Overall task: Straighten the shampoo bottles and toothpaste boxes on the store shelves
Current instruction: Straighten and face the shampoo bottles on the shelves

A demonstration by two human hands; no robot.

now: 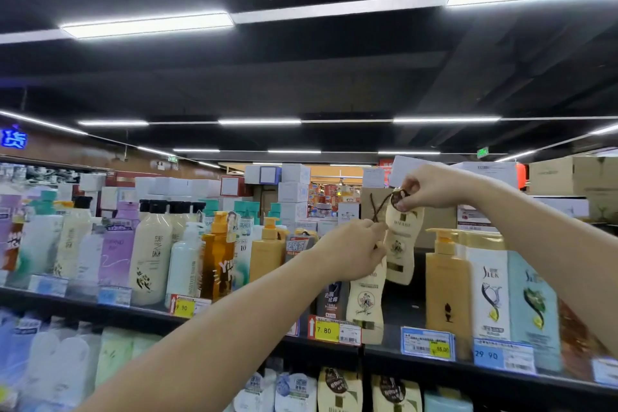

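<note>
Cream bottle [401,244] raised above the shelf [381,348]: right hand [431,189] pinches its cap, left hand [351,251] holds its side. Risk: a slackened pinch could drop it, toppling the twin bottle [366,304] on the shelf.

Dark shelf [140,313]: shampoo bottles [150,257] upright in row; price tags [323,330] apparently clipped on edge.

Raised bottle [403,244] above shelf [398,311]; second bottle [366,304] below-left; pump bottle [446,288] right.

One wide head-worn view faces forward, close to the top shelf [147,315], ceiling [301,77] filling its upper half.
</note>
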